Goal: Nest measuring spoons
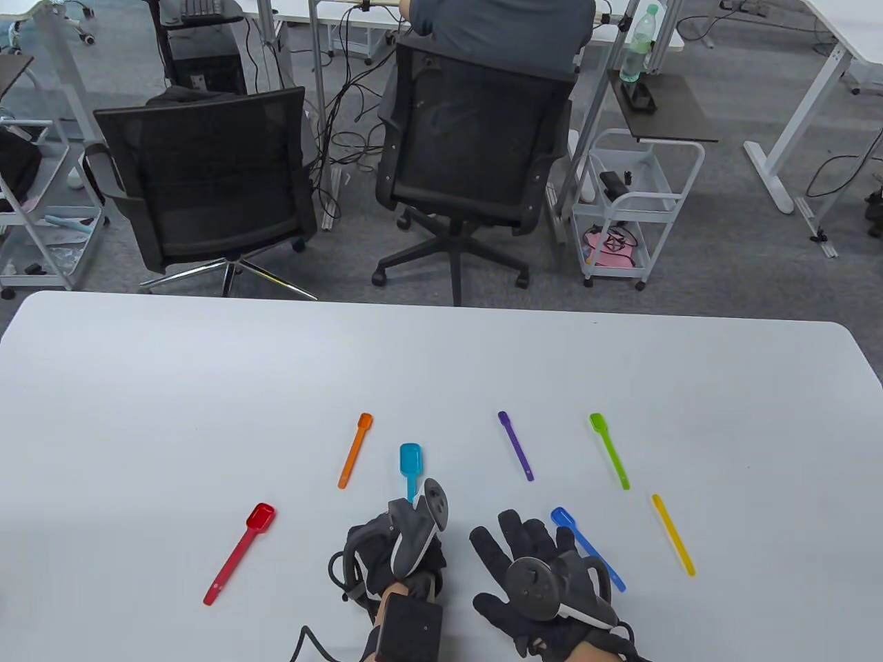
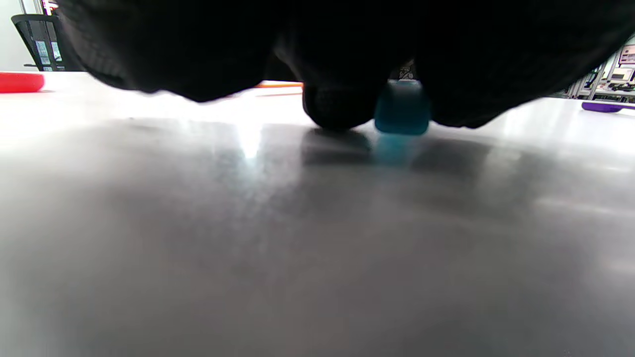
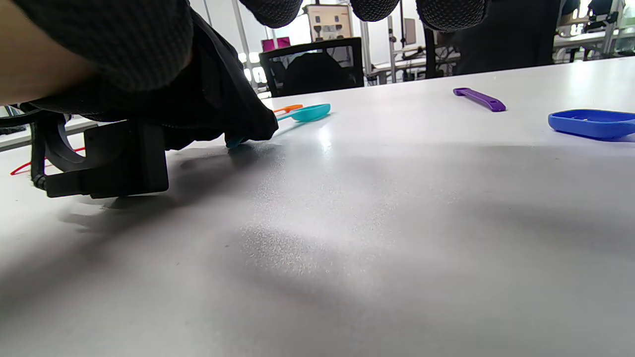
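Observation:
Seven coloured measuring spoons lie apart on the white table [image 1: 207,386]: red [image 1: 241,552], orange [image 1: 355,449], teal [image 1: 410,463], purple [image 1: 515,445], green [image 1: 610,450], yellow [image 1: 673,533] and blue [image 1: 583,541]. My left hand [image 1: 407,527] is curled over the near end of the teal spoon's handle. In the left wrist view two fingertips [image 2: 340,111] pinch that handle end [image 2: 402,111] at the table surface. My right hand [image 1: 524,545] is palm down with fingers spread, holding nothing, and covers part of the blue spoon's handle.
Beyond the table's far edge stand two black office chairs [image 1: 207,179], one with a seated person [image 1: 497,27], and a white cart [image 1: 631,207]. In the right wrist view the blue spoon's bowl [image 3: 590,122] and the purple spoon [image 3: 478,98] lie on the right.

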`<state>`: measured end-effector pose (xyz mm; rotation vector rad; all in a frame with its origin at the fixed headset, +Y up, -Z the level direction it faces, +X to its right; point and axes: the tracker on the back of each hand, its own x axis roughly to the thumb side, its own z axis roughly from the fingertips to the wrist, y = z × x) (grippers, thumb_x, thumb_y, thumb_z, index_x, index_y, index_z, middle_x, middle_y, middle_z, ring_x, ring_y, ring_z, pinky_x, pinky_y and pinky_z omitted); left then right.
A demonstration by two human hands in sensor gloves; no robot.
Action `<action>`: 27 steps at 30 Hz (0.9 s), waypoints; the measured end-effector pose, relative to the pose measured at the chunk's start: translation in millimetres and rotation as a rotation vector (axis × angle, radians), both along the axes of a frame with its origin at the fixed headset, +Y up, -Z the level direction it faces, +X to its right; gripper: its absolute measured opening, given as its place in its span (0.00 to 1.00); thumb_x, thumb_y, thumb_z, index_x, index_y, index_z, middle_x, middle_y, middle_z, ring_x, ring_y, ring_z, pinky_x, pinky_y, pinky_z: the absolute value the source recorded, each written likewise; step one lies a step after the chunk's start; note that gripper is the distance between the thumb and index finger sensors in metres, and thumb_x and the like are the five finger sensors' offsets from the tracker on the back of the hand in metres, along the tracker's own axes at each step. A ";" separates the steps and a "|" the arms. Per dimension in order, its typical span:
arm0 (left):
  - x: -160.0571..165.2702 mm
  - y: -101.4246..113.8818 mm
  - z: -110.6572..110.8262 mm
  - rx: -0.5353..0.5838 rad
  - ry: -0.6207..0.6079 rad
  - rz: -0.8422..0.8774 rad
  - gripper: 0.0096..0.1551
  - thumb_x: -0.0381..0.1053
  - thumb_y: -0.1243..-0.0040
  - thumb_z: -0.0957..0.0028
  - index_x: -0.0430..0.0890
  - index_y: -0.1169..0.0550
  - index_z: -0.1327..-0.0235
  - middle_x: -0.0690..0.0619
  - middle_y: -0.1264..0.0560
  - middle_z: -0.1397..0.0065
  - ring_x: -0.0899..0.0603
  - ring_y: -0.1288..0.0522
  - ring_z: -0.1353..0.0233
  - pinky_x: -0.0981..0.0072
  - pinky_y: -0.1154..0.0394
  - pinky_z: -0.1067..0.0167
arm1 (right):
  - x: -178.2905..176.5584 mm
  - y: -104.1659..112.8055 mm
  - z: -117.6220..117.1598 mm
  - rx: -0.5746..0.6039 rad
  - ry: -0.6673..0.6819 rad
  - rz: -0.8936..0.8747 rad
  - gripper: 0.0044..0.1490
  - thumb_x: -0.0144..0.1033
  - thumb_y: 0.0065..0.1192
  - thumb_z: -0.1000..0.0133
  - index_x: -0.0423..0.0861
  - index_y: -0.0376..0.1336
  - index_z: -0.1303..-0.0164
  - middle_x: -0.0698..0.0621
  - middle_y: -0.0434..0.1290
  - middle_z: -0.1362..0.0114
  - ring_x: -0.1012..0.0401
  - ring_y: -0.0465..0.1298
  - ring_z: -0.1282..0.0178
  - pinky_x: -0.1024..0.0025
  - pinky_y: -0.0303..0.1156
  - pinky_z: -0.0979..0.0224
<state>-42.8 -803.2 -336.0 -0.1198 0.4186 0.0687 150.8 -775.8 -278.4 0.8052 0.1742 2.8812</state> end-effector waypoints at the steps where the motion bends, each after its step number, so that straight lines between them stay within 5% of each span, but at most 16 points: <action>1: 0.1 1.1 0.6 -0.002 0.000 0.000 0.34 0.67 0.26 0.50 0.39 0.13 0.49 0.64 0.17 0.75 0.51 0.16 0.71 0.36 0.26 0.36 | 0.4 0.3 -0.4 -0.001 -0.001 0.000 0.55 0.66 0.63 0.52 0.56 0.46 0.19 0.36 0.44 0.14 0.30 0.54 0.21 0.18 0.45 0.32; 20: -0.1 1.7 1.7 -0.015 -0.020 0.000 0.38 0.70 0.27 0.52 0.40 0.14 0.47 0.64 0.16 0.74 0.51 0.15 0.69 0.36 0.26 0.35 | 3.2 1.6 -1.2 -0.007 -0.009 -0.006 0.55 0.66 0.63 0.52 0.55 0.47 0.19 0.36 0.46 0.14 0.30 0.56 0.21 0.18 0.46 0.32; 27: -14.3 19.7 8.0 0.061 -0.062 0.031 0.44 0.73 0.27 0.55 0.39 0.14 0.43 0.63 0.16 0.74 0.51 0.16 0.70 0.36 0.26 0.35 | 5.2 2.4 -1.2 -0.011 -0.013 -0.022 0.55 0.66 0.63 0.53 0.55 0.47 0.19 0.36 0.46 0.14 0.30 0.56 0.21 0.19 0.46 0.32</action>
